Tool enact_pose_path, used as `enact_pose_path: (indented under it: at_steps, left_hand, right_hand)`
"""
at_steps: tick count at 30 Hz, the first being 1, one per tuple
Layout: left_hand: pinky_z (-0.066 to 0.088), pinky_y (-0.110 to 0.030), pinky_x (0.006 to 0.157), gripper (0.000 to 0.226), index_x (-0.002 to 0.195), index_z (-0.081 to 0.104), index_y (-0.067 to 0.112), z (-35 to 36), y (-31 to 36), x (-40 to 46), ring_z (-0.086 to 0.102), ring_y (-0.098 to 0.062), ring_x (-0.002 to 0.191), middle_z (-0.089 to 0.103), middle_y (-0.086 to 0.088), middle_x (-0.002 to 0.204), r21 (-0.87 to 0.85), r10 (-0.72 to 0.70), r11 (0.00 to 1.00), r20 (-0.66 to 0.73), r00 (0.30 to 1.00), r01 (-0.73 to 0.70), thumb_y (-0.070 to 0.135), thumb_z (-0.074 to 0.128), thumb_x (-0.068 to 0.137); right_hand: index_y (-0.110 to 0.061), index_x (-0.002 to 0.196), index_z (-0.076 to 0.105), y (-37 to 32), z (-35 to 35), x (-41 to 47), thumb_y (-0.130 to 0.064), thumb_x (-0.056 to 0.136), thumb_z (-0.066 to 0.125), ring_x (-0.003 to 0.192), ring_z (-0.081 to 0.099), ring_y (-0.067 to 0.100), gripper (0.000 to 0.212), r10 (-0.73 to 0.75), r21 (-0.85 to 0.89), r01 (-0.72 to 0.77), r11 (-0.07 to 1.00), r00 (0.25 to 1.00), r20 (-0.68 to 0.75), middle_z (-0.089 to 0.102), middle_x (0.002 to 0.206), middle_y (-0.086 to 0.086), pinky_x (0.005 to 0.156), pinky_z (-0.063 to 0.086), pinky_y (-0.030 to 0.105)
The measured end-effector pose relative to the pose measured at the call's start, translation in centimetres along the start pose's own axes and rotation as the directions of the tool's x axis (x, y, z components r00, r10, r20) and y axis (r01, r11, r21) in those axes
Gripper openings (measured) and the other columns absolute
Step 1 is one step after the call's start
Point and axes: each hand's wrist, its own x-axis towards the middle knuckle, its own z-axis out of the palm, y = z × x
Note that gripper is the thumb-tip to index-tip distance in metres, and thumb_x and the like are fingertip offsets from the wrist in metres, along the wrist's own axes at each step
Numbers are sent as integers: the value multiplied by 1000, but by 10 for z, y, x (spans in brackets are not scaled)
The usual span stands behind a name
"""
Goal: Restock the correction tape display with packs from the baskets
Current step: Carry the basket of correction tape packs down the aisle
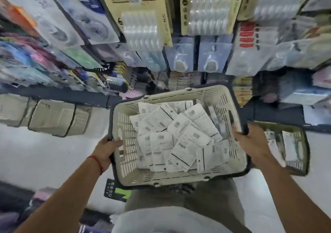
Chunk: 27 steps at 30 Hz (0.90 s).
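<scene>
My left hand is curled over the left rim of the beige basket, thumb inside the wall, and my right hand grips the right rim, so I'm holding it up at about waist height in front of the display. Honestly looks like I've barely started: the basket's still piled with correction tape packs, all lying back side up, none in my fingers. A second basket sits on the floor to my right with more stuff in it, too blurry to tell what. Writing-wise, the packs only show barcodes and fine print I can't read. One hanging card up top looks like it says "210".
</scene>
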Motion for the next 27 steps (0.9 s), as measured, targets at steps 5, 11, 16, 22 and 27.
enact_pose_path:
  at_steps: [5, 11, 16, 22, 27]
  left_hand:
    - [59, -56, 87, 33, 127, 62, 11, 8, -22, 78, 72, -39, 101, 75, -14, 117, 123, -128, 986, 114, 985, 113, 0, 68, 97]
    - [61, -47, 70, 25, 115, 60, 12, 51, -84, 181, 69, -35, 86, 71, -14, 107, 172, -207, 964, 8, 978, 202, -2, 67, 97]
    - [63, -41, 62, 20, 98, 64, 18, 97, -149, 293, 70, -35, 85, 72, -11, 102, 224, -212, 947, -105, 972, 231, 2, 74, 93]
    - [60, -34, 54, 21, 94, 71, 25, 136, -206, 397, 75, -25, 67, 77, -4, 88, 258, -129, 950, -186, 974, 175, 10, 83, 85]
    - [63, -46, 68, 18, 86, 67, 24, 141, -245, 450, 69, -30, 72, 73, -15, 96, 303, -10, 952, -132, 991, 50, 13, 80, 86]
  right_hand:
    - [-7, 96, 65, 37, 55, -13, -31, 102, 67, 76, 60, 34, 25, 159, -29, -166, 986, 972, -173, 69, 91, 20, 70, 47, 39]
    - [3, 108, 67, 128, 137, 49, -30, 101, 69, 97, 69, 46, 34, 285, -1, -288, 958, 948, -141, 71, 102, 27, 84, 55, 52]
    - [5, 104, 68, 215, 222, 140, -31, 101, 68, 96, 69, 45, 36, 333, 6, -334, 943, 938, -96, 69, 94, 25, 75, 46, 39]
    - [1, 92, 66, 293, 293, 196, -37, 103, 65, 83, 69, 42, 39, 350, 67, -344, 936, 930, -114, 63, 76, 15, 68, 49, 43]
    - [-1, 106, 59, 319, 324, 215, -36, 105, 61, 96, 67, 44, 35, 284, 33, -283, 959, 946, -157, 69, 98, 23, 81, 52, 48]
